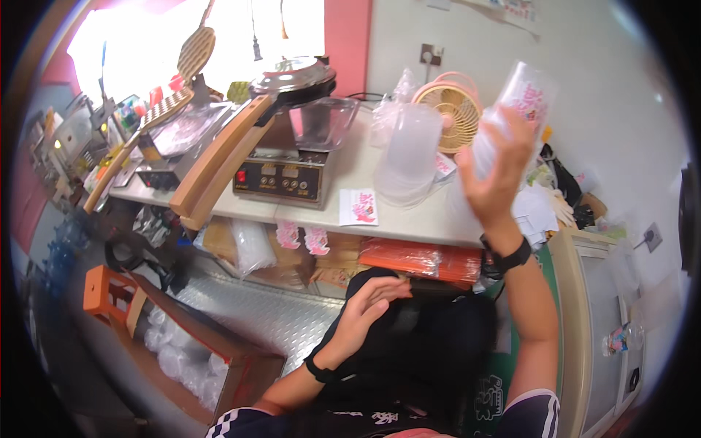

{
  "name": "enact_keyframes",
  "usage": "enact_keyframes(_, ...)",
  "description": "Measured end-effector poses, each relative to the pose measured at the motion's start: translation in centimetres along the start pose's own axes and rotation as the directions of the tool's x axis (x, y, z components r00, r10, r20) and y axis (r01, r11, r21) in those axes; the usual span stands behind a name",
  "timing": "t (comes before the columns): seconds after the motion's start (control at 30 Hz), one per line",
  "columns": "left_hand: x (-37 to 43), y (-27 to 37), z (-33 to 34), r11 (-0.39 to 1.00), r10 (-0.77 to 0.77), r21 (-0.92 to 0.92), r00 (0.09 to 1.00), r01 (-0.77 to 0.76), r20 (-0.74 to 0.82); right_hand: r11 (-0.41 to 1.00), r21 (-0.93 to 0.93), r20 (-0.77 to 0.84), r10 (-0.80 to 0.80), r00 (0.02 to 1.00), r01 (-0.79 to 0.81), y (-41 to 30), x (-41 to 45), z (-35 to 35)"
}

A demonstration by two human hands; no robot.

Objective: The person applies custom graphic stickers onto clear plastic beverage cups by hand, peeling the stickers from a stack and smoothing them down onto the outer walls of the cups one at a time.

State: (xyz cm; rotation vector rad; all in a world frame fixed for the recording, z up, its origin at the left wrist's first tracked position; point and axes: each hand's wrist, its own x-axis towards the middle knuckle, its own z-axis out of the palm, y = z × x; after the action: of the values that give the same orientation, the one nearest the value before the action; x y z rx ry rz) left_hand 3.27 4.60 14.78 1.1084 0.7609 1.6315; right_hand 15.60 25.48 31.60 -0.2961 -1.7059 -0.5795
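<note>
My right hand (495,164) is raised over the right part of the counter, its thumb and fingers spread against clear plastic cups (528,98) with a pink print. The hand hides part of them, and whether it grips them is unclear. Left of it, a stack of frosted plastic cups (411,148) stands on the white counter (306,216). My left hand (364,309) hovers above my dark-clothed lap with nothing in it, fingers extended and slightly parted. A small white paper bag (358,207) with pink print lies at the counter's front edge.
A waffle maker with long wooden handles (224,159) juts past the counter's edge. Behind the cups stands a pink fan (452,112). Orange plastic-wrapped packs (419,260) sit under the counter. An open cardboard box (241,378) holds bagged white items. At right is a cream cabinet (575,306).
</note>
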Motion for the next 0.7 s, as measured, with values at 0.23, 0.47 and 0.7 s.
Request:
enact_keyframes(0.23, 3.1, 12.8, 6.4, 0.656, 0.735, -0.517, 0.623, -0.551, 0.269, 0.886, 0.412, 0.631, -0.112, 0.768, -0.21, -7.1, -9.2, 9.5)
enact_keyframes(0.47, 5.2, 12.2, 12.6, 0.246, 0.95, -0.723, 0.307, -0.645, 0.05, 0.957, 0.226, 0.771, -0.063, 0.634, -0.18, -9.6, -13.5, 10.9)
enact_keyframes(0.7, 3.4, 5.9, 16.6, 0.409, 0.826, -0.822, 0.543, -0.396, 0.15, 0.947, 0.301, 0.666, -0.122, 0.736, -0.116, -8.3, -15.5, 9.6)
